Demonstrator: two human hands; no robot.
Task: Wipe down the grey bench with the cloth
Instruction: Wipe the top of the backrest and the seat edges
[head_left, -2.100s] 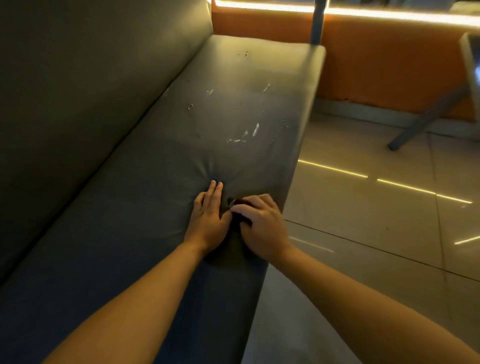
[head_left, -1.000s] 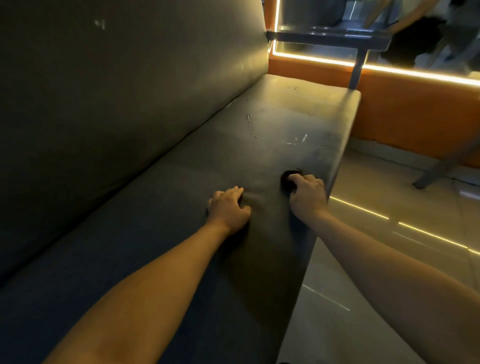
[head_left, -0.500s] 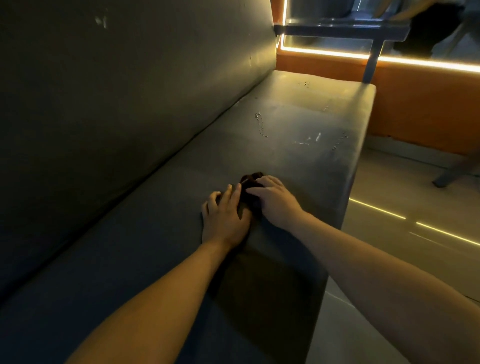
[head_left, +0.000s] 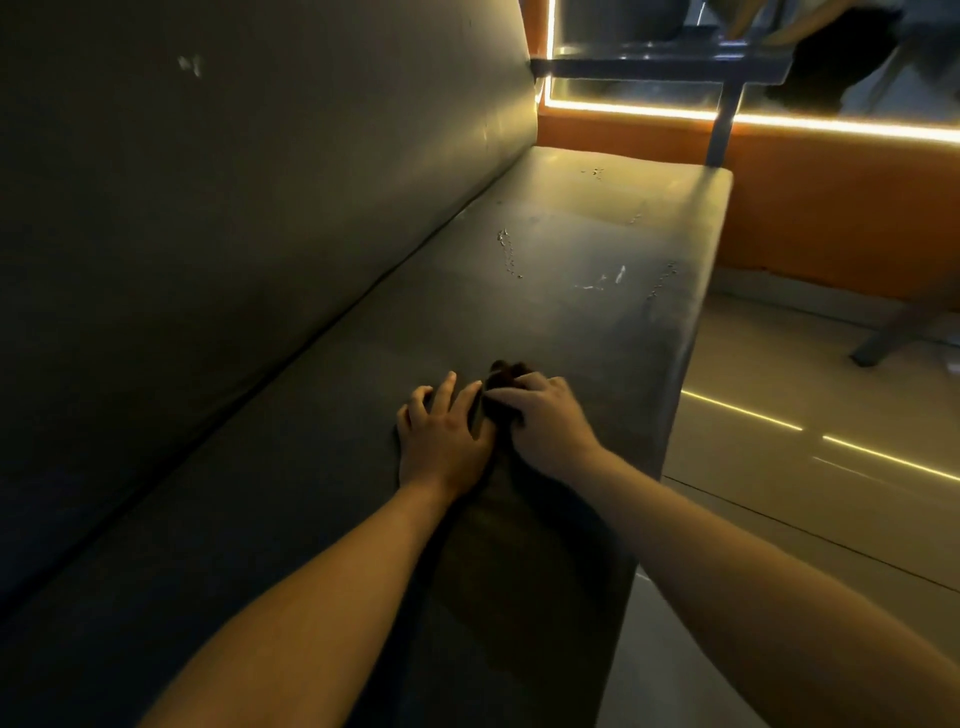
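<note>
Dark bunched cloth (head_left: 503, 373) noted on the seat of the grey padded bench (head_left: 571, 312), roughly midway between the backrest seam and the front edge. It is gripped by the right hand (head_left: 548, 428), fingers curled over the wad, with only a small dark lump seen beyond the knuckles. The left hand (head_left: 441, 439) is laid flat just beside it, fingers spread and pressed on the seat, nothing held. The cloth is judged light, soft and limp. It is best taken as a wad under the palm, so that pressure can be spread. The seat cover looks smooth and slightly yielding, so easy sliding is expected. Pale scuffs (head_left: 602, 280) are noted farther along, toward the far front corner, not yet reached.
</note>
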